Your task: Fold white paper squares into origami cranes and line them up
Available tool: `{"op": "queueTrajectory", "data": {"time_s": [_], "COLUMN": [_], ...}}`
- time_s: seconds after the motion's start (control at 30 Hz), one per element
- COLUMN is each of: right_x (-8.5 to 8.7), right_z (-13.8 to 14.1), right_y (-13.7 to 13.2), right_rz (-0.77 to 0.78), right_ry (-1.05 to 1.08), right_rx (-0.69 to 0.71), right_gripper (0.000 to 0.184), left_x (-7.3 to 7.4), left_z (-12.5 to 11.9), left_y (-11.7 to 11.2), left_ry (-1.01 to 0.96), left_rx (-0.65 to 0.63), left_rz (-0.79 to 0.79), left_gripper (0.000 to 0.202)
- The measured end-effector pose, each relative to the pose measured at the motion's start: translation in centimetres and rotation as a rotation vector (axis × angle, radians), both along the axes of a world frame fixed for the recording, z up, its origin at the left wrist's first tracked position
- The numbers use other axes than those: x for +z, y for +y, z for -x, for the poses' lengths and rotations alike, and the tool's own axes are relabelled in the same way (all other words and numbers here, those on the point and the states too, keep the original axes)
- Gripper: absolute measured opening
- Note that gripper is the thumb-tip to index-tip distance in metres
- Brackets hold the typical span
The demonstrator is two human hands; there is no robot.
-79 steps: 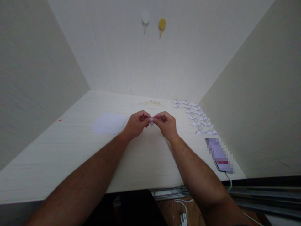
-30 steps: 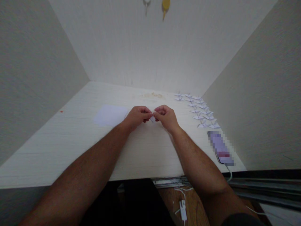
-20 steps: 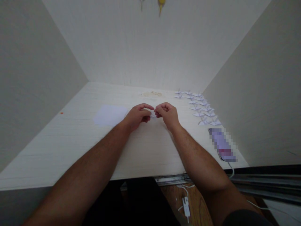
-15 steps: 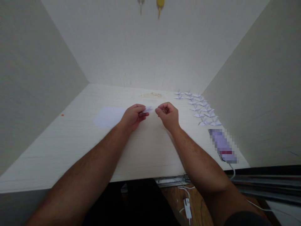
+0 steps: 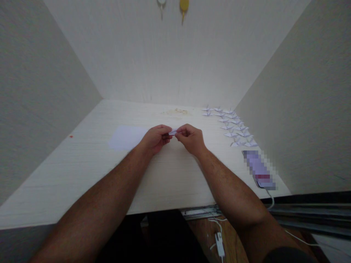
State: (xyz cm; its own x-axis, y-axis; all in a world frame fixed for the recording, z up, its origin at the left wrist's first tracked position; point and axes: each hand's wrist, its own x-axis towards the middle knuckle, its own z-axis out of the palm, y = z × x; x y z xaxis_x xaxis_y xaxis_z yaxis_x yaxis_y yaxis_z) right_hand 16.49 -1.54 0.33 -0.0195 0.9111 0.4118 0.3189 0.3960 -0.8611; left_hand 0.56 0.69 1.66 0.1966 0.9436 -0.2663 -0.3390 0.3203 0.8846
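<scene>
A small piece of folded white paper (image 5: pixel 173 132) is pinched between my two hands above the middle of the table. My left hand (image 5: pixel 157 139) grips its left end between thumb and fingers. At its right end, the thumb and forefinger of my right hand (image 5: pixel 192 138) are closed on it. Fingers cover part of the paper, so its full shape is hidden. Several white folded paper cranes (image 5: pixel 233 126) stand in rows at the back right. Flat white paper (image 5: pixel 124 138) lies left of my left hand.
A phone (image 5: pixel 259 170), blurred out, lies at the right edge with a cable (image 5: pixel 271 200) plugged in. Walls (image 5: pixel 164 65) enclose the table (image 5: pixel 170 182) at the back and sides. A small orange bit (image 5: pixel 71 136) lies at the left. A power strip (image 5: pixel 219 244) is on the floor.
My right hand has moved left and now pinches the right end of the folded paper; before, a gap separated them. My left hand has kept its hold.
</scene>
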Motion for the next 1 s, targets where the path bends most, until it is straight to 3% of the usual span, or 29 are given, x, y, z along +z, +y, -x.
{"op": "queueTrajectory", "data": {"time_s": [0.2,0.43,0.67,0.87,1.0], "right_x": [-0.3,-0.3,-0.1,0.4,0.5], "right_z": [-0.2,-0.4,-0.4,-0.1,-0.1], "right_y": [0.1,0.0,0.3,0.2,0.1], "right_rz": [0.082,0.013,0.046,0.086,0.051], "right_ry": [0.043,0.046,0.135,0.179,0.087], "right_rx": [0.127,0.128,0.085,0.043,-0.011], "right_gripper": [0.007,0.011,0.009,0.005,0.003], "left_x": [0.1,0.2,0.2,0.1,0.1], "left_z": [0.3,0.8,1.3,1.0,0.7], "left_y": [0.0,0.1,0.0,-0.2,-0.3], "left_ry": [0.037,0.092,0.125,0.159,0.223], "left_rx": [-0.063,-0.098,-0.245,-0.213,-0.158], "left_rz": [-0.007,-0.04,-0.134,-0.267,-0.341], "left_gripper": [0.016,0.017,0.029,0.034,0.033]}}
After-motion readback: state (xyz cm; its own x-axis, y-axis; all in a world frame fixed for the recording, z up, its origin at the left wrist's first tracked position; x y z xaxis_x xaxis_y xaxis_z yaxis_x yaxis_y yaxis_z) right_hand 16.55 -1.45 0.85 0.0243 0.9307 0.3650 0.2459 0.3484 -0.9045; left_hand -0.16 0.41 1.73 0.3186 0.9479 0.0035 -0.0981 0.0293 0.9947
